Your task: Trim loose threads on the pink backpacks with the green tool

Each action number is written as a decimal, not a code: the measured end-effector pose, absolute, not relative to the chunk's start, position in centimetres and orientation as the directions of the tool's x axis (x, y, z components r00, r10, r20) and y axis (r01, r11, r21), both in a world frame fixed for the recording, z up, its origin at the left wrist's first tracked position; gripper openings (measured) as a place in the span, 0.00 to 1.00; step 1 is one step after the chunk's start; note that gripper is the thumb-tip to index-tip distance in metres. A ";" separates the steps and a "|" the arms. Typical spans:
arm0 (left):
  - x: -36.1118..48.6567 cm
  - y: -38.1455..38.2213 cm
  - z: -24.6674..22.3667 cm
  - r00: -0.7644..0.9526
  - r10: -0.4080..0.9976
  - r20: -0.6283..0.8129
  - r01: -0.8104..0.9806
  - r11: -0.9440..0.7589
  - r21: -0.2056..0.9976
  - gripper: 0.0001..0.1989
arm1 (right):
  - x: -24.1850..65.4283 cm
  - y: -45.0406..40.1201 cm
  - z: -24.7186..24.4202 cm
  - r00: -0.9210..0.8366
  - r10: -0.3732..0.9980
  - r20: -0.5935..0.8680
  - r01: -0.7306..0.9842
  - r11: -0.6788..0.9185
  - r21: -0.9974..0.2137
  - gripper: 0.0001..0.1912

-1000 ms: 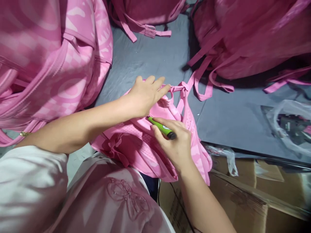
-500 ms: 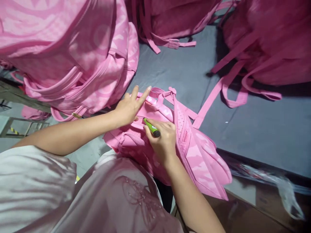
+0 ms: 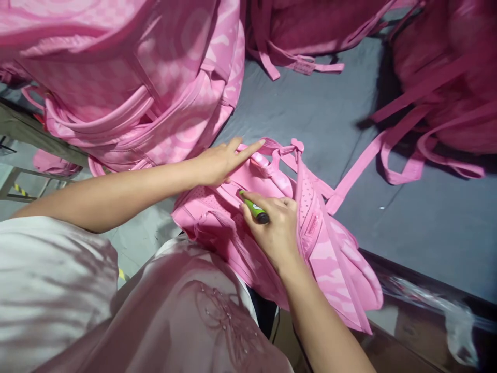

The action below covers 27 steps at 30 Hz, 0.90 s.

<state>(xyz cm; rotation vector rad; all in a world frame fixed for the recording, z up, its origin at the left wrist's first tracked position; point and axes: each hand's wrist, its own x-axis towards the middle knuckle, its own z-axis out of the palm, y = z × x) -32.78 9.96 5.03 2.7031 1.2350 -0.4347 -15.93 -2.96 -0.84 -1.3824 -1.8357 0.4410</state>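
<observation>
Pink fabric, limp and creased, makes up the small backpack (image 3: 243, 248) that I have at the near side of the bench (image 3: 326, 109), its lower part apparently hanging past the edge. The left hand (image 3: 221, 165) is palm down on its upper part with the fingers spread, the index reaching out along the rim. The right hand (image 3: 274, 220) is pinching a green pen (image 3: 254, 209) between thumb and fingers, black end toward the wrist; I cannot tell whether its tip meets the cloth.

I judge the bag light and soft, liable to fold or slide under pressure, so I'd trust a flat palm more than a fingertip. For lifting, I'd take the padded shoulder strap (image 3: 306, 202), which should be firmer than the thin webbing (image 3: 361, 168) at its right. The pen looks stiff, light and perhaps slick; I'd grip its barrel. A much bulkier backpack (image 3: 171, 67) sits just beyond the left forearm.
</observation>
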 end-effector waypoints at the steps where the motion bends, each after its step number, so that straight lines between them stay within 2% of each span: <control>1: -32.8 9.7 5.0 0.617 0.717 -0.324 0.762 -0.648 0.015 0.58 | -16.1 -2.9 -1.1 -0.088 0.908 0.409 0.661 0.360 -0.658 0.09; 5: -32.2 8.7 4.9 0.544 0.766 -0.343 0.809 -0.587 -0.030 0.67 | -17.0 -2.7 -2.0 -0.059 0.870 0.489 0.676 0.395 -0.622 0.10; 9: -31.9 8.1 4.8 0.512 0.808 -0.292 0.821 -0.560 -0.108 0.60 | -17.4 -2.5 -2.2 -0.061 0.870 0.490 0.684 0.394 -0.614 0.10; 13: -32.9 9.1 4.8 0.606 0.721 -0.335 0.765 -0.644 -0.002 0.54 | -17.2 -2.6 -1.9 -0.065 0.876 0.479 0.658 0.398 -0.639 0.11; 18: -34.2 10.8 4.4 0.694 0.625 -0.357 0.702 -0.699 0.140 0.55 | -17.0 -2.9 -1.6 -0.072 0.869 0.489 0.665 0.407 -0.626 0.11; 27: -34.4 10.9 3.8 0.711 0.622 -0.328 0.695 -0.694 0.189 0.55 | -18.1 -2.0 -1.3 -0.137 0.867 0.479 0.622 0.452 -0.640 0.10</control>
